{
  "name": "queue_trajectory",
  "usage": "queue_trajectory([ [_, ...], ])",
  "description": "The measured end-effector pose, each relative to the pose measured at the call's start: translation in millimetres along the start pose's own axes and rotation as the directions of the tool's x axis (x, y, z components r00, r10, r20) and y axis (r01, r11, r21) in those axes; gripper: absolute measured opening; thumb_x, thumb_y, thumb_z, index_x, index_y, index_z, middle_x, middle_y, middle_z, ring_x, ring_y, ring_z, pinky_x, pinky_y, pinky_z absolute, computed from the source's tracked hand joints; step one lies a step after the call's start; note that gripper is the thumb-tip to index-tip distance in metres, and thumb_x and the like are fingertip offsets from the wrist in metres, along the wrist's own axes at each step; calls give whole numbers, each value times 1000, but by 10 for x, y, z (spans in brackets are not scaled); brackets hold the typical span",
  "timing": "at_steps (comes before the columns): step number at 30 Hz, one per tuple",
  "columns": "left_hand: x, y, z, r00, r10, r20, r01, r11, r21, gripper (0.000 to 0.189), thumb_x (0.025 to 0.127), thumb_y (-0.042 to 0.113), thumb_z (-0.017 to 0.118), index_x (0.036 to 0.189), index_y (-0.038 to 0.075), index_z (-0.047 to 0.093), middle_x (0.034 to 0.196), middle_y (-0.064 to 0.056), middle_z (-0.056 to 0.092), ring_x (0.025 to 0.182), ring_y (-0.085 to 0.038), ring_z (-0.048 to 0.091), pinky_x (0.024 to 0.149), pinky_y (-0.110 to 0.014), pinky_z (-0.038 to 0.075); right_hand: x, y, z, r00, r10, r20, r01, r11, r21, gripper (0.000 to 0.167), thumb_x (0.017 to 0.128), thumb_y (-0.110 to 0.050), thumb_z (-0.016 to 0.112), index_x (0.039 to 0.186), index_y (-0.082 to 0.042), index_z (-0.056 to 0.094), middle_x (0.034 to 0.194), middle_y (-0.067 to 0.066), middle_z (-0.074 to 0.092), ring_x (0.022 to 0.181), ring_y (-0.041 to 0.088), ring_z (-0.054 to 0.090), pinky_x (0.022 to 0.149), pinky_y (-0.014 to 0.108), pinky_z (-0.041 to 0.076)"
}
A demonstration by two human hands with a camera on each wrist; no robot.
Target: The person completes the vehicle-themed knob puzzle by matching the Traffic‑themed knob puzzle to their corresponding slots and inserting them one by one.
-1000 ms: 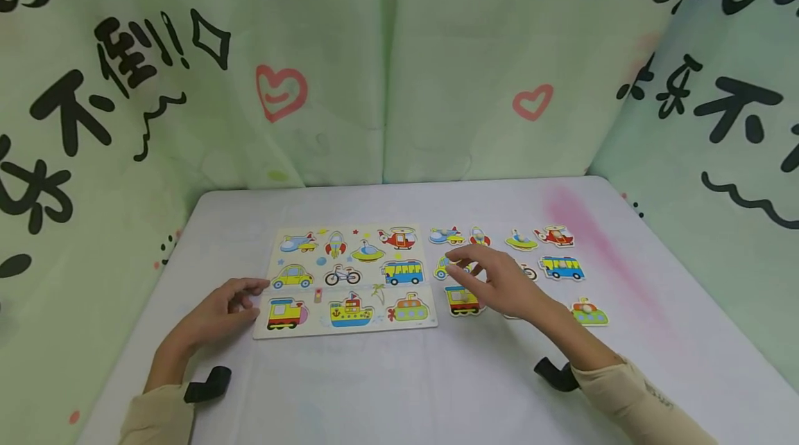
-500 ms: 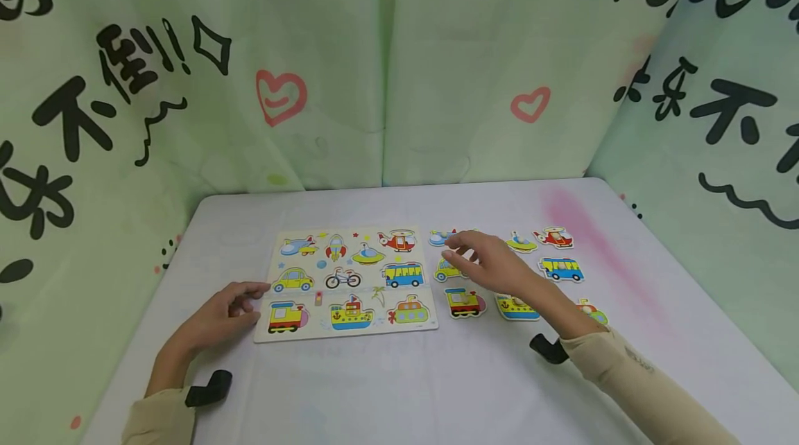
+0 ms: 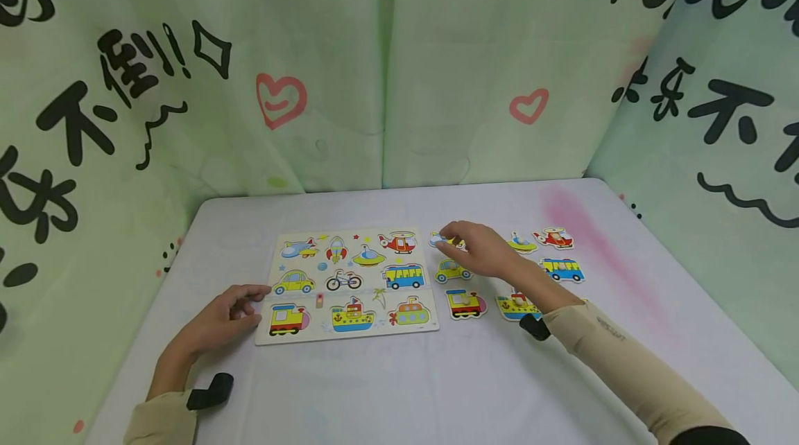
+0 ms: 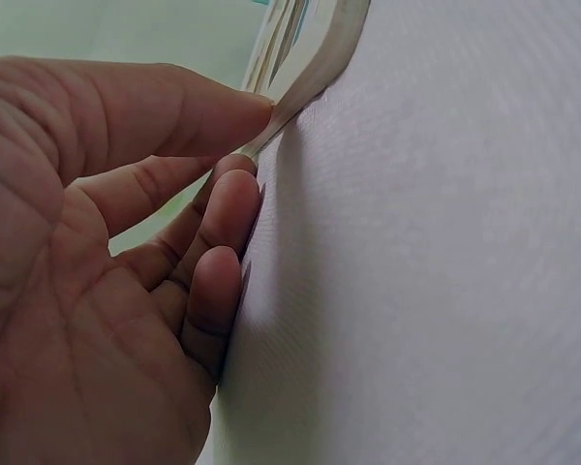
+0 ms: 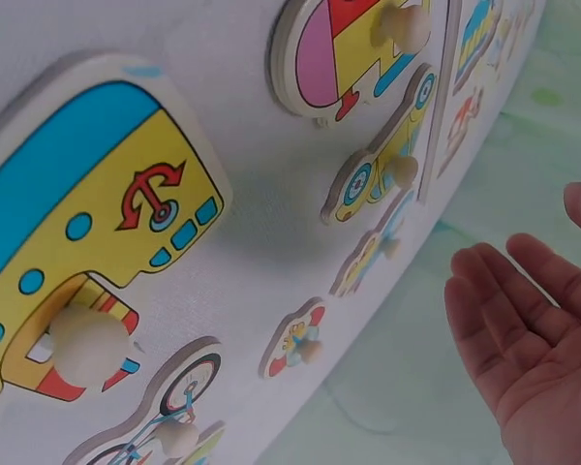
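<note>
A flat puzzle board [image 3: 382, 329] printed with vehicles lies on the white table. My left hand [image 3: 218, 317] rests at its left side, thumb and fingertips touching the edge; the left wrist view shows the thumb against that edge. Above the upper left of the loose pieces hovers my right hand [image 3: 477, 251], holding nothing, with fingers slightly bent. Beneath its fingertips the airplane piece [image 3: 435, 240] is partly covered. Just below that lie the car piece [image 3: 453, 271] and the train piece [image 3: 465, 304]. In the right wrist view, the pieces carry round knobs, including the ship piece [image 5: 136, 184].
Further right lie a flying saucer piece [image 3: 521, 242], a helicopter piece [image 3: 554, 238] and a bus piece [image 3: 562, 269]. The right forearm passes over part of the piece area. A green curtain [image 3: 387, 84] with lettering and hearts stands behind the table [image 3: 349, 396].
My right hand has moved up and left, from over the car piece toward the airplane piece, uncovering the car and ship pieces. The left hand stays at the board's edge.
</note>
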State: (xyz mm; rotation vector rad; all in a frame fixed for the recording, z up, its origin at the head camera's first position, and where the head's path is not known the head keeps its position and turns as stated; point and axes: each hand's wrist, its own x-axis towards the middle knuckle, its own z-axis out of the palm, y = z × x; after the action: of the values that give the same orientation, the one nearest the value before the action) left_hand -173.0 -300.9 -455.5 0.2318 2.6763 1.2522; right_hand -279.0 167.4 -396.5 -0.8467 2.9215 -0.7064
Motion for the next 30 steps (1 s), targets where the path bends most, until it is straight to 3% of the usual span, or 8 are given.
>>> queue_trajectory([
  [10, 7, -24, -6, 1000, 12, -9, -12, 1000, 8, 46, 91, 3, 69, 136, -2, 59, 116, -13, 57, 94, -23, 48, 74, -25, 41, 190, 106, 44, 995, 77, 56, -72, 994, -86, 43, 101, -33, 62, 130, -1, 64, 124, 16, 68, 114, 32, 65, 97, 49, 52],
  [18, -1, -21, 0, 1000, 25, -9, -24, 1000, 11, 46, 92, 4, 70, 136, -3, 58, 117, -14, 57, 93, -20, 48, 74, -24, 42, 280, 167, 67, 995, 57, 77, -48, 992, -114, 42, 102, -32, 60, 127, 2, 65, 120, 16, 70, 111, 32, 66, 96, 49, 52],
  [24, 0, -21, 7, 1000, 19, -11, -19, 1000, 1, 47, 92, 4, 70, 136, -3, 58, 117, -14, 57, 93, -20, 48, 75, -24, 42, 331, 182, 70, 991, 90, 100, -80, 992, -96, 41, 101, -30, 63, 127, 1, 65, 119, 15, 70, 110, 32, 66, 95, 48, 52],
  [30, -5, -16, 13, 1000, 9, -15, -9, 1000, -2, 47, 91, 4, 70, 136, -2, 58, 118, -14, 58, 94, -20, 49, 75, -24, 42, 359, 207, 97, 987, 126, 103, -126, 992, -11, 39, 98, -27, 68, 126, 0, 66, 116, 14, 70, 106, 29, 66, 94, 46, 53],
])
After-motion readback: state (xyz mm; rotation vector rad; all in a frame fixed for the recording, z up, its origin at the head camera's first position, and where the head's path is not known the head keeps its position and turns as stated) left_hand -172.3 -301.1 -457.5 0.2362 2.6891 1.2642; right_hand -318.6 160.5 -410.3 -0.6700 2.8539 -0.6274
